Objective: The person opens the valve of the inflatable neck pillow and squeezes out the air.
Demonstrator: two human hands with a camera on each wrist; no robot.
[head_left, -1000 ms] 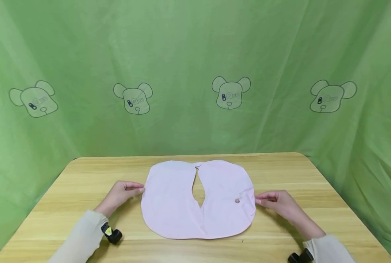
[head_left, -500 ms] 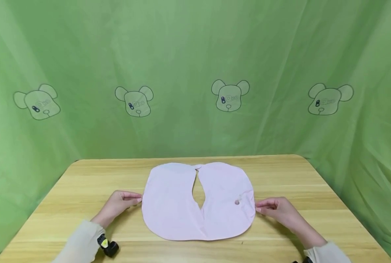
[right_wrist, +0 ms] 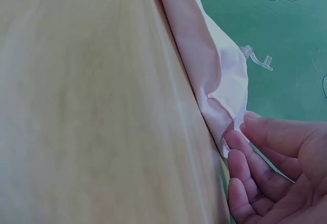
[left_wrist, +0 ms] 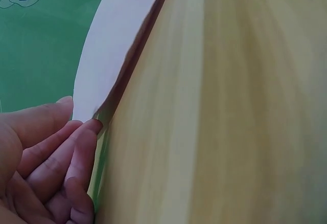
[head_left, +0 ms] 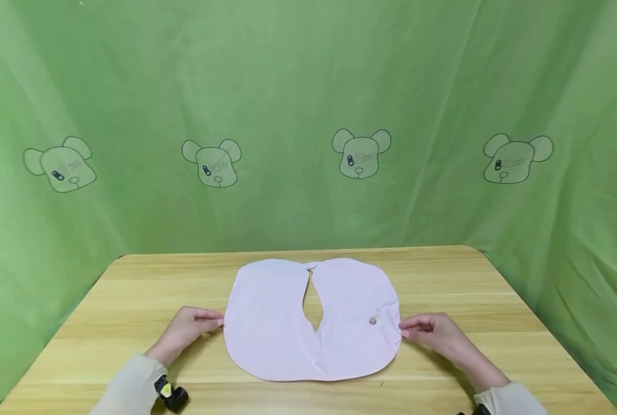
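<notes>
A flat, deflated pink inflatable neck pillow [head_left: 267, 317] lies on the wooden table, its narrow central opening running from back to front. Its clear valve [head_left: 373, 320] sticks up from the right half; the right wrist view shows that valve [right_wrist: 258, 59] with its plug hanging out. My left hand [head_left: 191, 330] pinches the left edge of the pillow between thumb and fingers. On the opposite side, my right hand [head_left: 438, 335] pinches the right edge, where the fabric [right_wrist: 225, 96] is creased. Both hands are low, close to the tabletop.
The wooden table [head_left: 132, 300] has rounded far corners. Behind it hangs a green curtain [head_left: 288, 207] printed with bear heads, which also closes in both sides. A black wrist camera [head_left: 172, 395] sits at the left sleeve.
Both hands have shifted toward the near side along the pillow's edges. The pillow has hardly moved, and the head view has tilted slightly up.
</notes>
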